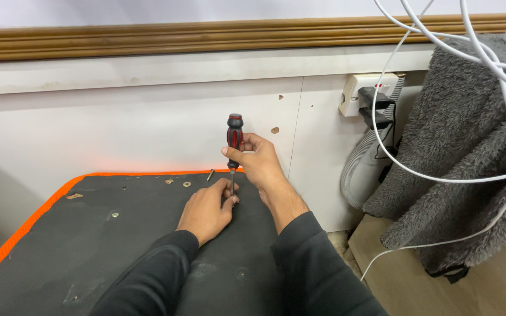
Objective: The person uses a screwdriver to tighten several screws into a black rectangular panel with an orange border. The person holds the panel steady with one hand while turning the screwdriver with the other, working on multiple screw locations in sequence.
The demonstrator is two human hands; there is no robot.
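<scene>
A screwdriver (235, 136) with a red and black handle stands upright, its tip down on a black mat (89, 246) with an orange edge. My right hand (259, 161) is wrapped around the handle. My left hand (206, 210) rests on the mat at the base of the shaft, fingers pinching around the tip. What lies under the tip is hidden by those fingers.
Loose washers (187, 184) and a small bolt (210, 174) lie near the mat's far edge by a white wall panel (147, 123). To the right are a wall socket with black plugs (370, 96), a grey ribbed hose (358, 158), white cables and a grey fleece (469, 146) over a cardboard box.
</scene>
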